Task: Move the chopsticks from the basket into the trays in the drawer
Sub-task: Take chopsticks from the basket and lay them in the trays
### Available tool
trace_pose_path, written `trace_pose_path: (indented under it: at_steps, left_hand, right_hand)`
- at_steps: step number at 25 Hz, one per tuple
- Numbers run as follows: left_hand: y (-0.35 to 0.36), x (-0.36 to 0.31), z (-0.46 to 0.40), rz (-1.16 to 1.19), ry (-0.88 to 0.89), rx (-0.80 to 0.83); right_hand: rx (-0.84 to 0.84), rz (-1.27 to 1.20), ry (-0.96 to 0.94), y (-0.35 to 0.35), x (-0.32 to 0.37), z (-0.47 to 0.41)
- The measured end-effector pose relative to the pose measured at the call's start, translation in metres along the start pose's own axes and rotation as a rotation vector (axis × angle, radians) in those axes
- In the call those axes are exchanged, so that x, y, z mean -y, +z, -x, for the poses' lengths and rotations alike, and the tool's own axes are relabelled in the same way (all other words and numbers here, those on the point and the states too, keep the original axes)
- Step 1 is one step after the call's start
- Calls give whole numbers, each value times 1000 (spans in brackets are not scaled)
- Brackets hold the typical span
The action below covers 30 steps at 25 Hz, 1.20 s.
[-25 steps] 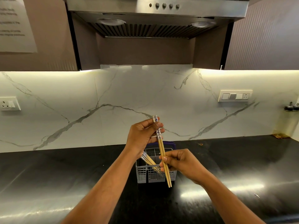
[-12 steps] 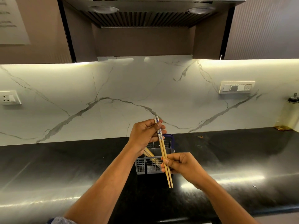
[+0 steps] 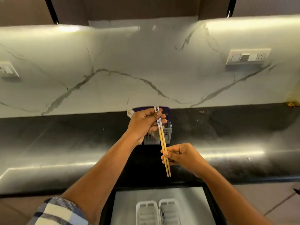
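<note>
A pair of wooden chopsticks (image 3: pixel 162 140) with blue-and-white patterned tops is held upright above the black counter. My left hand (image 3: pixel 144 123) grips the patterned top end; my right hand (image 3: pixel 180 155) pinches the bare lower part. Behind them stands the grey cutlery basket (image 3: pixel 168 133) with a dark blue handle, mostly hidden by my left hand. More chopstick tops (image 3: pixel 130 113) poke out past my left hand at the basket's left. Below the counter edge the drawer (image 3: pixel 191 202) is open, with two white slotted trays (image 3: pixel 146 211) side by side; the right tray (image 3: pixel 172 211) seems to hold something thin.
The black counter (image 3: pixel 65 143) runs left to right under a marble backsplash. A switch panel (image 3: pixel 247 56) is on the wall at right, a socket (image 3: pixel 7 69) at left. A plaid sleeve (image 3: pixel 56 211) shows at bottom left.
The view has tilted down, bringing the open drawer and its trays into sight. Both hands still hold the pair, which has come nearer to me, away from the basket.
</note>
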<state>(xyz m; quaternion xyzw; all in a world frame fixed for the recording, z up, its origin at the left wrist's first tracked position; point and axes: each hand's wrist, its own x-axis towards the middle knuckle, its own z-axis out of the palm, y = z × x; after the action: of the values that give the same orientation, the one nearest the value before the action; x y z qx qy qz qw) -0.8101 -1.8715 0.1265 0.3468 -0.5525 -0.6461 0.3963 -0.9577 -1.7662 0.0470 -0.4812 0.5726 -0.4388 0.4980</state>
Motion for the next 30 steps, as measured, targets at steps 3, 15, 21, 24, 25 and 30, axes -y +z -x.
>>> trace_pose_path:
  at_steps: [3, 15, 21, 24, 25, 30]
  left_hand:
    - [4, 50, 21, 1, -65, -15]
    - [2, 219, 91, 48, -294, -10]
    - [-8, 261, 99, 38, -434, 15]
    - [-18, 278, 100, -62, -493, 47]
    - [-23, 284, 100, -130, -506, 59]
    - [-50, 313, 100, -391, -593, -68]
  right_hand:
    - [-22, 50, 78, 6, -34, 17]
    - [-119, 73, 275, 49, -158, 76]
    - [-157, 32, 415, 66, -202, 77]
    - [-196, 93, 473, 74, -226, 79]
    - [-210, 132, 495, 76, -237, 80]
    - [-242, 362, 612, 91, -275, 78]
